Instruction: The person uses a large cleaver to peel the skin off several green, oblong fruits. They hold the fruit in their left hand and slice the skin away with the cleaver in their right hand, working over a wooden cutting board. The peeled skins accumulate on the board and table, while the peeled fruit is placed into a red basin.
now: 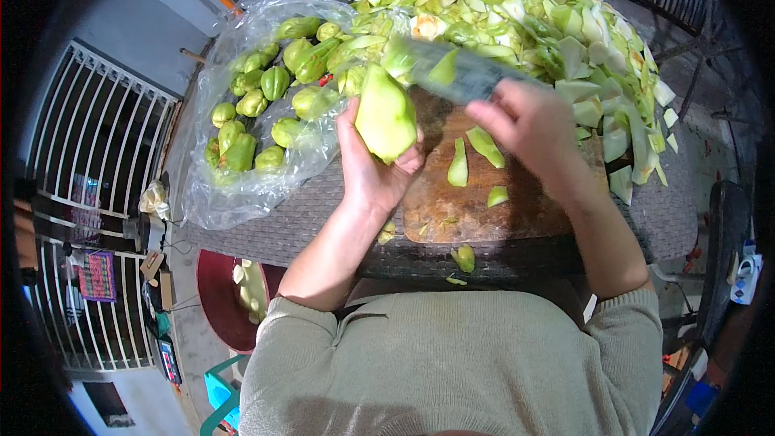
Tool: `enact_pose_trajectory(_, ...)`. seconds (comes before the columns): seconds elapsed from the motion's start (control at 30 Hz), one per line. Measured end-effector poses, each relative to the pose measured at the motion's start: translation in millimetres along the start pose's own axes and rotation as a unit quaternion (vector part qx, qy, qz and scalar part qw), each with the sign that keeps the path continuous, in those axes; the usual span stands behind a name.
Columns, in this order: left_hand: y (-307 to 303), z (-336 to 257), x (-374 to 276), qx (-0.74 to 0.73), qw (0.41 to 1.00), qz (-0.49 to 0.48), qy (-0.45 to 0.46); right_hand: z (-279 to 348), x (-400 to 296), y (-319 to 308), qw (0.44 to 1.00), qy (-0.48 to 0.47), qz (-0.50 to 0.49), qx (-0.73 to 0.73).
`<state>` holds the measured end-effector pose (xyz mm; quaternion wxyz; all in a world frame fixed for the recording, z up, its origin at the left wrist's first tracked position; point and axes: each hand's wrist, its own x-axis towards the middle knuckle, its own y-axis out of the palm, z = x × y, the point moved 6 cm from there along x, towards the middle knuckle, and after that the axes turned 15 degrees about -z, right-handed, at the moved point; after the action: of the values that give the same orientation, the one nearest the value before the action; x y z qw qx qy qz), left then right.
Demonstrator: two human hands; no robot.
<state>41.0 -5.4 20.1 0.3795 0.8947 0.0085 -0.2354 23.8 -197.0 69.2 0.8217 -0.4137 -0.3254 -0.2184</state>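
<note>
My left hand (378, 172) holds a peeled pale-green chayote (386, 115) upright, above the left edge of a wooden cutting board (484, 218). In my right hand (527, 127) is a wide-bladed knife (457, 69), blurred, its blade just right of the chayote with a piece of green peel (445, 68) on it. Several strips of peel (458, 163) lie on the board. Unpeeled chayotes (275, 83) rest on a clear plastic bag (242, 200) to the left. A large heap of peelings (502, 0) covers the table's far and right side.
The woven-patterned table (278, 236) has a small green scrap (463, 258) at its near edge. Below its left side stands a dark red tub (224, 309) with pale pieces inside. A teal plastic stool (221, 396) is at lower left, a dark chair (723, 242) at right.
</note>
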Motion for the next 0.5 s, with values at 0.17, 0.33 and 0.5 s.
enact_pose_trajectory(0.17,4,9,-5,0.038,0.996,-0.077,-0.031,-25,11,-15,0.984,0.148,-0.033,0.091)
enact_pose_trajectory(0.33,6,5,2,0.005,0.998,0.023,-0.066,0,1,-6,0.988,0.061,0.068,0.121)
enact_pose_trajectory(0.5,-3,2,7,-0.041,0.999,-0.014,-0.001,30,-10,-1,0.986,-0.082,0.076,0.121)
